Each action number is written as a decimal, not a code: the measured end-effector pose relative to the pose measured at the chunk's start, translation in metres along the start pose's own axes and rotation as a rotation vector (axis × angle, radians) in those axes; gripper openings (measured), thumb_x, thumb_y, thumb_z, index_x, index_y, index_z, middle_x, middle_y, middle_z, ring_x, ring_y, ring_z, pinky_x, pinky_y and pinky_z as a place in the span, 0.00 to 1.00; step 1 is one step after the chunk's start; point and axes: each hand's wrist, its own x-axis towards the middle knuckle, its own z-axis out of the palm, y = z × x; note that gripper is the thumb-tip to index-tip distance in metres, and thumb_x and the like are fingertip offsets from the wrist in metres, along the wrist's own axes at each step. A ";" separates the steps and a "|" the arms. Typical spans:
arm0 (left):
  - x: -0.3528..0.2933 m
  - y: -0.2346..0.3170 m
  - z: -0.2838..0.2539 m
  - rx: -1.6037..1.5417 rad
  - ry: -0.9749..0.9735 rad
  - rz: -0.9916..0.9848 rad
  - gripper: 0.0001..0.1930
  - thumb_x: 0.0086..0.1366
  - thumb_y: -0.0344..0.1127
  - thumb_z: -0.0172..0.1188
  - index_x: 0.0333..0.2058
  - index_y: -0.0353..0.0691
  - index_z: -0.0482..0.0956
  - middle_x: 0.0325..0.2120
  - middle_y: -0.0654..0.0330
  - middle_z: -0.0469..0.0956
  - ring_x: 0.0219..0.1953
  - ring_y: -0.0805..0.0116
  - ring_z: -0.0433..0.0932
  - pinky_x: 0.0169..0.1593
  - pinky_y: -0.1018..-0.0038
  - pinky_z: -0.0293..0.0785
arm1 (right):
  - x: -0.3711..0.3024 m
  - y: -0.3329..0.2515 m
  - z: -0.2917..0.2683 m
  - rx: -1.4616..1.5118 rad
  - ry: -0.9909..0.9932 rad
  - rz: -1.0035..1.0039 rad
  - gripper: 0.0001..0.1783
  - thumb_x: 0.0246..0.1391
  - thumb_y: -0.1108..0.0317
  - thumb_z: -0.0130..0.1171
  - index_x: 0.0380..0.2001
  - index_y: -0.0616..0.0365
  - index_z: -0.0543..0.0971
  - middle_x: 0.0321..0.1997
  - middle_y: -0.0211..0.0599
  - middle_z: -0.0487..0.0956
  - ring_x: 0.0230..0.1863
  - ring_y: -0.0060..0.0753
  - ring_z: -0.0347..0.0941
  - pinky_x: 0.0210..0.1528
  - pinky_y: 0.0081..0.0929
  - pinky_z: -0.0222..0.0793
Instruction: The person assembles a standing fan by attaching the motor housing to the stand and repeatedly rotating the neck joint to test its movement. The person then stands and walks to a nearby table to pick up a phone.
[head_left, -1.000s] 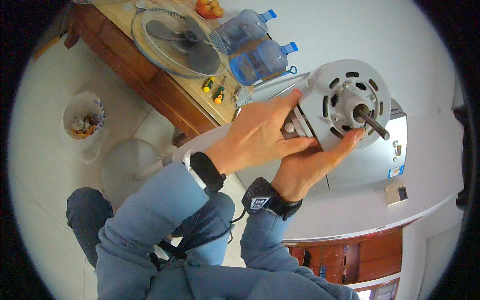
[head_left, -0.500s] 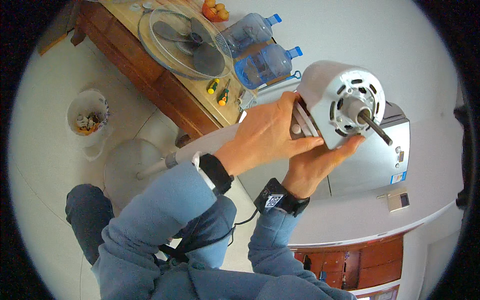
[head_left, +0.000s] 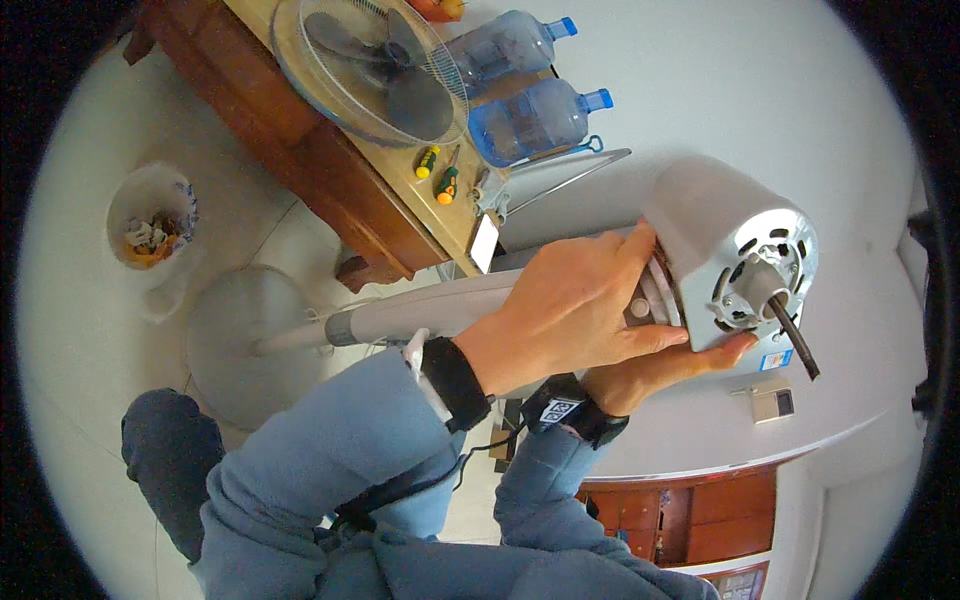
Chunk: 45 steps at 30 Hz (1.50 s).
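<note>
A pedestal fan's silver motor housing [head_left: 725,225] is at the right, bare of blades and grille, its metal shaft [head_left: 795,335] sticking out of the slotted front. My left hand [head_left: 570,300] is closed round the neck just below the housing, thumb lying along the lower side. From underneath, my right hand [head_left: 665,372] grips the housing; its fingers are partly hidden by the left hand and the fan. The pale fan pole [head_left: 430,308] slants down to a round base [head_left: 240,345] on the floor.
On the wooden table [head_left: 300,160] lie a fan grille with dark blades [head_left: 418,105], two screwdrivers [head_left: 447,185], a phone [head_left: 484,243] and two blue water bottles [head_left: 535,122]. A white waste bin [head_left: 150,215] stands on the floor at left. A wall device [head_left: 772,402] is at right.
The motor housing and both hands have shifted right and slightly down in the picture. My grip looks the same. The view has also moved a little, and the phone now shows more.
</note>
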 end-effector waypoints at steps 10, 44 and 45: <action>0.006 -0.007 0.006 0.032 0.066 0.099 0.30 0.50 0.54 0.67 0.42 0.35 0.73 0.29 0.49 0.80 0.30 0.52 0.80 0.33 0.65 0.76 | 0.020 -0.003 0.003 0.088 -0.063 -0.011 0.42 0.54 0.28 0.39 0.62 0.46 0.60 0.62 0.37 0.65 0.61 0.41 0.64 0.58 0.43 0.69; 0.004 0.029 0.007 0.447 0.188 0.028 0.43 0.59 0.74 0.39 0.65 0.52 0.53 0.64 0.56 0.56 0.64 0.54 0.58 0.65 0.55 0.56 | -0.002 0.078 0.019 1.259 -0.157 0.203 0.38 0.54 0.69 0.62 0.63 0.68 0.57 0.44 0.43 0.79 0.45 0.30 0.76 0.48 0.27 0.73; 0.007 0.029 0.004 0.493 0.266 0.053 0.43 0.59 0.74 0.39 0.65 0.52 0.53 0.64 0.56 0.55 0.64 0.54 0.57 0.66 0.55 0.55 | 0.000 0.078 0.022 1.199 -0.159 0.159 0.38 0.54 0.68 0.63 0.63 0.68 0.58 0.43 0.43 0.80 0.45 0.30 0.76 0.48 0.27 0.73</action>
